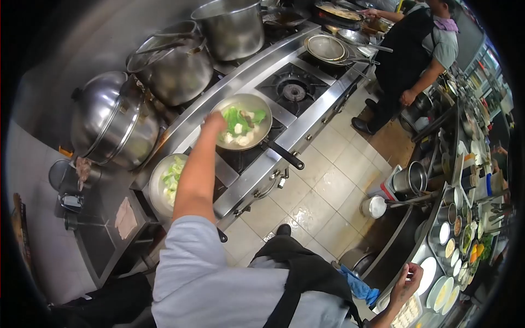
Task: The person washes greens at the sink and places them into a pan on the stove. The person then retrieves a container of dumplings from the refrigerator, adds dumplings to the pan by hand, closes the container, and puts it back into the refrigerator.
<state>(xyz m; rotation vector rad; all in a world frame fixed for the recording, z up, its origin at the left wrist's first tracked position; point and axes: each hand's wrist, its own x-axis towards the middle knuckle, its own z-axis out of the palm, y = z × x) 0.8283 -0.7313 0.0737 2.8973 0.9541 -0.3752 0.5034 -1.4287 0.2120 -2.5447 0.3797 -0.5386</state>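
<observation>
My left hand (pixel 214 122) is over the left rim of a frying pan (pixel 262 131) on the range. Its fingers are blurred and turned away, so their grip is hidden. Green leaves (pixel 236 118) and white cauliflower pieces (pixel 240 139) lie in this pan, whose black handle (pixel 285 155) points towards the floor. Under my left forearm sits a second pan (pixel 157 192) with pale green chopped vegetables (pixel 173 177). My right hand (pixel 407 281) is raised beside the counter, near a white plate (pixel 426 276). Its fingers are curled towards the thumb; what they hold, if anything, is unclear.
Large steel pots (pixel 175 71) and a domed steamer (pixel 112 120) line the back. A burner (pixel 294 92) and strainers (pixel 325 48) lie further along. Another person (pixel 402 54) stands at the far end. Ingredient containers (pixel 444 232) fill the right counter; the tiled floor (pixel 322 188) looks wet.
</observation>
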